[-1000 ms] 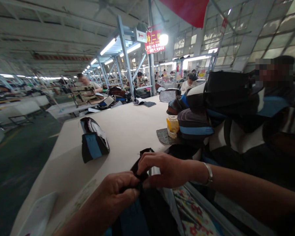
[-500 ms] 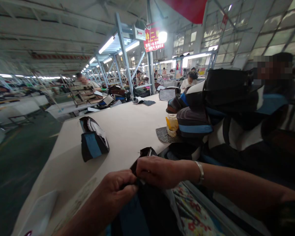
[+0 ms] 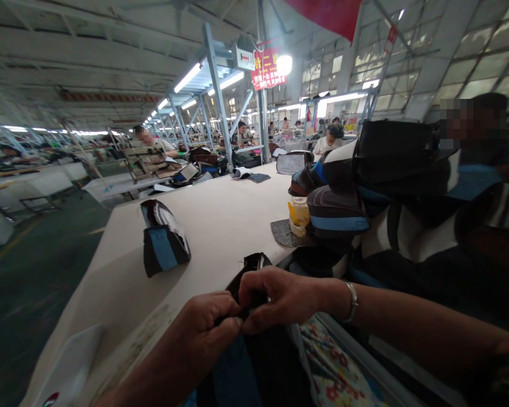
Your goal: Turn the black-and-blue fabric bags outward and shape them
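My left hand and my right hand meet at the near edge of the long white table. Both are closed, pinching the top of a dark fabric piece with a blue panel that hangs down into my lap. Its upper corner sticks up just behind my fingers. A silver bracelet sits on my right wrist. A finished black, blue and white bag piece lies on the table, beyond my left hand.
A tall heap of black, blue and white bag pieces fills the right side, with a yellowish jar on a grey pad at its foot. A person sits behind the heap. Other workers sit at tables far back.
My hands have drawn a little closer together on the fabric, and my right wrist has shifted slightly. Nothing else has moved.
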Tool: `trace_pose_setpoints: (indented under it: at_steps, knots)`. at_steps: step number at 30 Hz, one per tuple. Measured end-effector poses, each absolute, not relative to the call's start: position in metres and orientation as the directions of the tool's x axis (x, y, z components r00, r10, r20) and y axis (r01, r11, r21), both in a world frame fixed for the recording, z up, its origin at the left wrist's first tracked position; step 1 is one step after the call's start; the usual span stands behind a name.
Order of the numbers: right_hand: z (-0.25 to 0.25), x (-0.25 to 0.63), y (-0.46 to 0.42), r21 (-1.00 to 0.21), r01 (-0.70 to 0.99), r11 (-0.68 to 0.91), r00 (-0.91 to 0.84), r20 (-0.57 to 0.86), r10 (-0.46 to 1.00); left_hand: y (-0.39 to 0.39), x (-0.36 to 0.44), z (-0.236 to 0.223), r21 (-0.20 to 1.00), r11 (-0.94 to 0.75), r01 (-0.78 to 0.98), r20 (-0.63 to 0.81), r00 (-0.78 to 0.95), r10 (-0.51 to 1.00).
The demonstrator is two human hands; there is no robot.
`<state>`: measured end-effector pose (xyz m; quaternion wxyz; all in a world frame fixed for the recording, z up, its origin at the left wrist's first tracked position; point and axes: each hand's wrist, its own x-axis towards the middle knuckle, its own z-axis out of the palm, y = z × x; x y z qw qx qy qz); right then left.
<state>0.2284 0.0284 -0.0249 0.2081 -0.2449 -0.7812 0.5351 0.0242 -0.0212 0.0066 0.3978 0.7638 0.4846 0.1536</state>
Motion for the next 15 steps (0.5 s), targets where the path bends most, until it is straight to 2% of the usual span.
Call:
trace_pose_setpoints:
  at_steps: [6,10,13,15]
  knots:
    - [-0.023,0.226,0.027,-0.89,0.285,0.355,-0.733,0.036,0.679,-0.019,0.021,0.001,0.719,-0.239,0.653,-0.138,0.471,0.871]
    - [-0.03,0.226,0.028,-0.943,0.236,0.234,-0.713,-0.005,0.701,-0.016,0.021,-0.001,0.665,-0.327,0.672,-0.086,0.503,0.86]
    - [-0.034,0.226,0.027,-0.936,0.185,0.298,-0.702,0.087,0.707,-0.017,0.02,-0.001,0.586,-0.421,0.693,-0.022,0.532,0.846]
    - [-0.035,0.227,0.025,-0.897,0.177,0.405,-0.691,0.18,0.7,-0.018,0.019,0.0,0.599,-0.427,0.677,-0.018,0.544,0.839]
